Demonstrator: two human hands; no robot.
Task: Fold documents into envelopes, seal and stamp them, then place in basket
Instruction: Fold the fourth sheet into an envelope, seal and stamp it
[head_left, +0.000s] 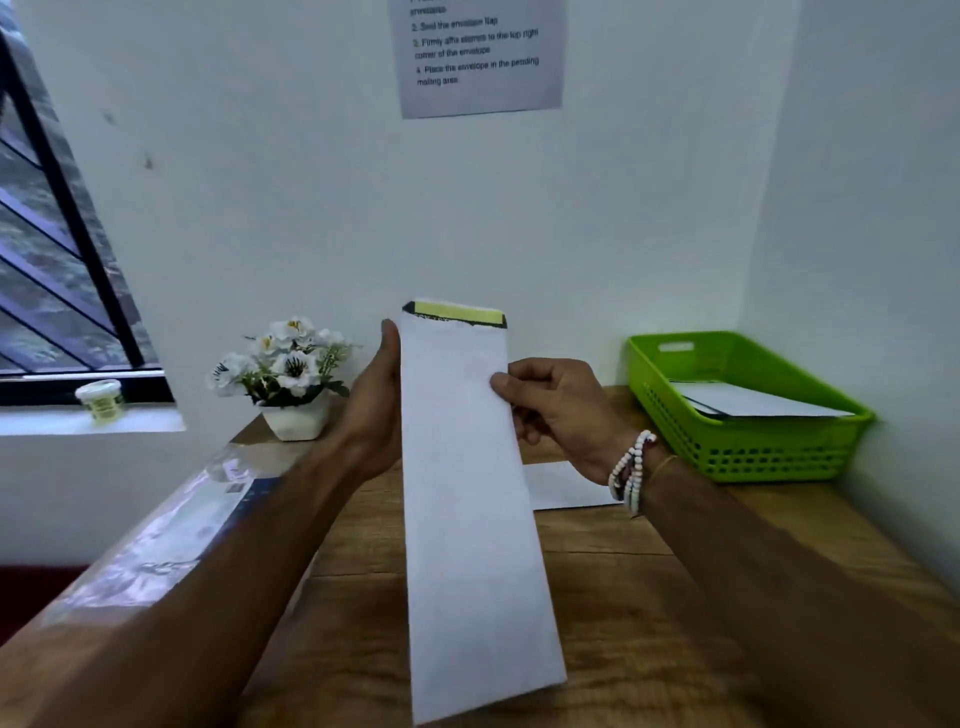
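Long white envelope (470, 509), yellow-striped flap

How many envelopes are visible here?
2: one envelope held by left hand and right hand, flap open; a second envelope in the green basket, perhaps more beneath. The white piece on the table may be a plain sheet.

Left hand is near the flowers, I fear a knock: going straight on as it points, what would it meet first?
Probably the white wall; the left hand points past the flower pot, to its right, though depth is unclear.
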